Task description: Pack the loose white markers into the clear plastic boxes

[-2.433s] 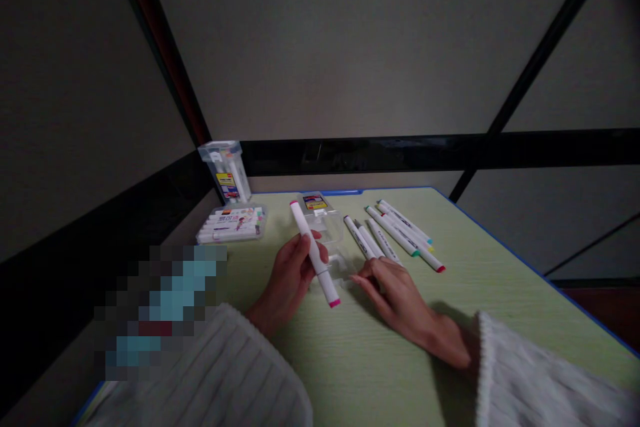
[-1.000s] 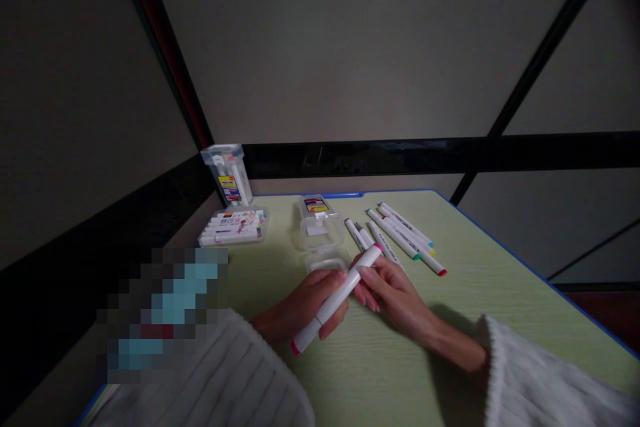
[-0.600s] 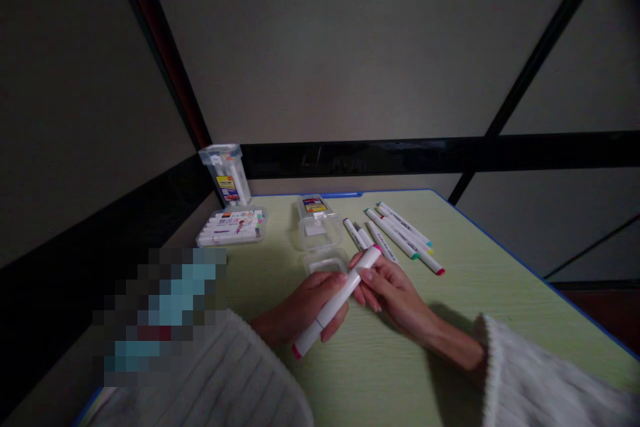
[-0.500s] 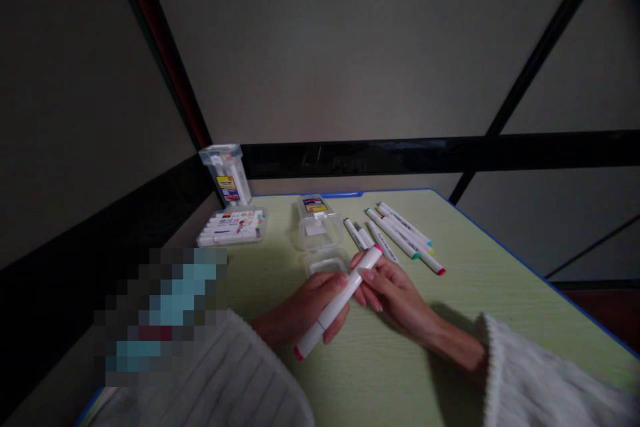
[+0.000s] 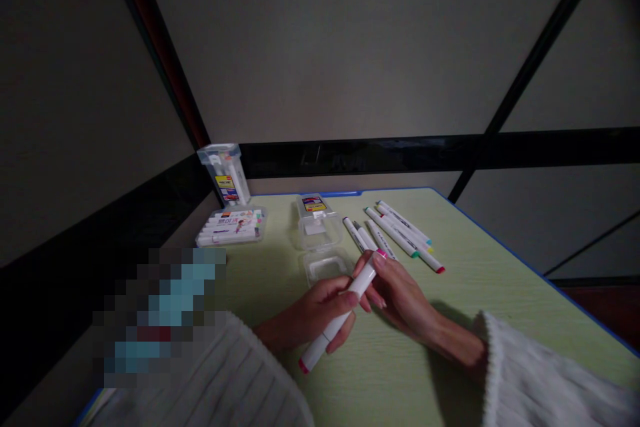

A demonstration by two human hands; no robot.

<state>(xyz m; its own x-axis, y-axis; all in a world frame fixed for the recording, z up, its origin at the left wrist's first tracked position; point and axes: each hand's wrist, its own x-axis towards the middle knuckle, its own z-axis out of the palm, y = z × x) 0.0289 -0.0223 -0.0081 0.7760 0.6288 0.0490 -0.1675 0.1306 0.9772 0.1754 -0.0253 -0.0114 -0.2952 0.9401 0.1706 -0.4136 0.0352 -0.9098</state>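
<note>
A white marker (image 5: 345, 310) with pinkish-red ends slants between my two hands, its upper end to the right. My left hand (image 5: 320, 312) wraps around its middle, thumb on top. At the upper end, my right hand (image 5: 397, 287) grips the marker by its pink tip, fingers curled underneath. Just beyond my hands lies a small clear plastic lid (image 5: 327, 263), partly hidden by my left hand. Behind it rests an open clear plastic case (image 5: 320, 232) with a yellow and blue label. Several white markers (image 5: 393, 232) with coloured ends lie loose beyond my right hand.
A clear case of markers (image 5: 231, 225) lies at the table's far left. Behind it stands a tall clear box (image 5: 227, 177) holding markers. The pale green table (image 5: 500, 300) has a blue edge. Walls rise behind and to the left. A blurred patch covers the lower left.
The marker has shifted slightly right and down in my hands. My right thumb has moved up onto its pink end, and my left hand has slid a little to the right.
</note>
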